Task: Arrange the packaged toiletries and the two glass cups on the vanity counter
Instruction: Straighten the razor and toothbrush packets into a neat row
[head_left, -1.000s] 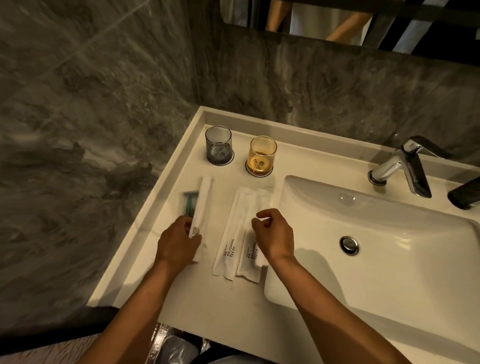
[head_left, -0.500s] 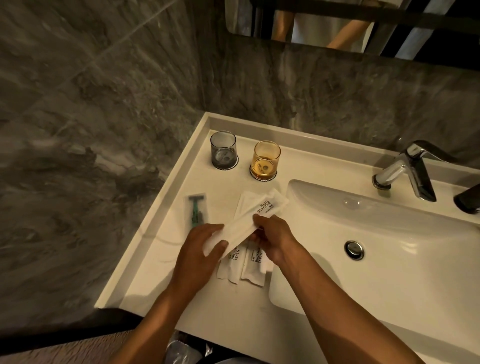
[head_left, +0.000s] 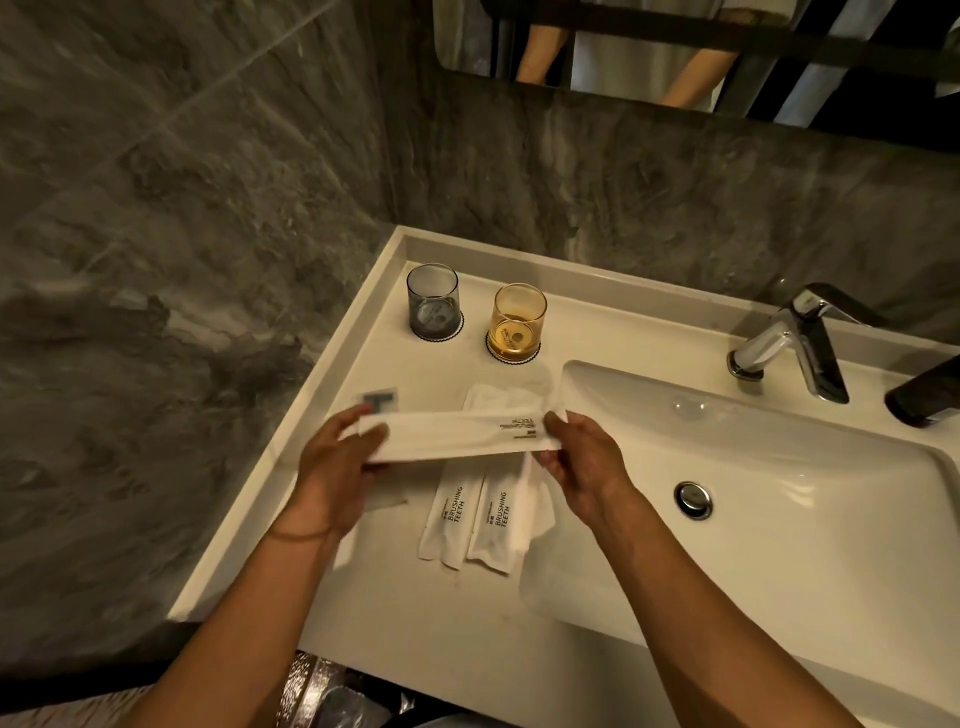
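Note:
I hold a long white toothbrush packet (head_left: 457, 435) crosswise above the counter, my left hand (head_left: 335, 470) gripping its left end and my right hand (head_left: 584, 470) its right end. Under it lie two white packets printed BRUSHING TEETH (head_left: 475, 517), side by side, pointing toward me. A packaged razor (head_left: 378, 402) lies to their left, mostly hidden by my left hand. At the back of the white counter (head_left: 415, 613) stand a grey glass cup (head_left: 432, 300) and an amber glass cup (head_left: 518, 322), each on a round coaster.
A white sink basin (head_left: 779, 493) with a chrome drain plug (head_left: 692, 500) fills the right side. A chrome faucet (head_left: 795, 343) stands behind it, with a dark object (head_left: 924, 392) at the far right. Grey marble walls close in at left and back.
My left hand picked the packet up off the counter, uncovering the razor. Both hands now hold it, and it has turned from slanted to lying level across the other two packets.

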